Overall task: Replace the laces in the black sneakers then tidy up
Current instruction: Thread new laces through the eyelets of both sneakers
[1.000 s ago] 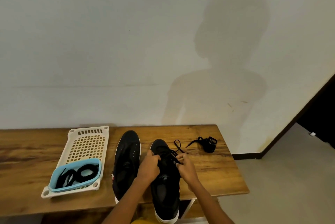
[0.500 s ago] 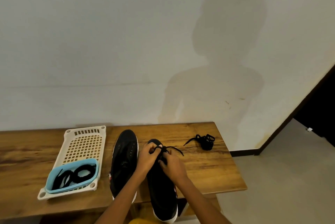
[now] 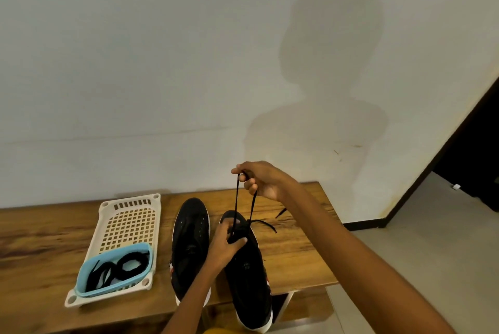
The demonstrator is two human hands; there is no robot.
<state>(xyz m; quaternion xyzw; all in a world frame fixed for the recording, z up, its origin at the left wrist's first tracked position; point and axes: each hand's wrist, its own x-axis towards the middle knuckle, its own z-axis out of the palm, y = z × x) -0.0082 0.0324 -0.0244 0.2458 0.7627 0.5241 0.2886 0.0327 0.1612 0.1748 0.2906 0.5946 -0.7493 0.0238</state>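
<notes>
right hand (image 3: 260, 179) pinching lace (image 3: 237, 206) loop, pulled up taut above shoe. left hand (image 3: 229, 241) gripping sneaker (image 3: 248, 271) below, pinning it so lace tightens, i guess

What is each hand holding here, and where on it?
The right hand pinches the black lace at the top of its raised loop. The left hand grips the right-side sneaker at its eyelet area, where the lace emerges.
</notes>
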